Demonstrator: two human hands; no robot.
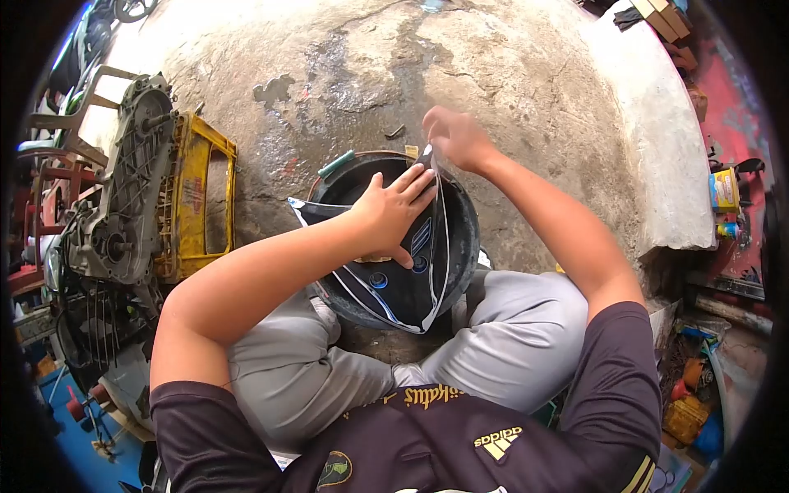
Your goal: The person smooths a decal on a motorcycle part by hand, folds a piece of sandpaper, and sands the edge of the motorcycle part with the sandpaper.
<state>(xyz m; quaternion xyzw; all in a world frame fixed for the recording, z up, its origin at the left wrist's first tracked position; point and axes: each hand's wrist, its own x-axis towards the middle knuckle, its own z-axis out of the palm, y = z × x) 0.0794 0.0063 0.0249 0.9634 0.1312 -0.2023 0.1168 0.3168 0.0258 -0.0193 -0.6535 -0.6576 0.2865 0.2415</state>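
Observation:
A black, pointed panel with white-edged flaps, much like an upturned motorcycle seat, lies over a round black bucket between my knees. Two round blue-ringed spots show on its surface. My left hand rests flat on the panel, fingers stretched and thumb spread. Beyond it, my right hand is curled at the panel's far tip, beside the white edge. Motion blurs this hand slightly, and whatever its fingers pinch is hidden. On the bucket's far left rim sits a teal handle grip.
A yellow crate and a metal engine casing stand close on the left. A small dark piece lies on the wet concrete floor ahead. On the right are a concrete ledge and a yellow can.

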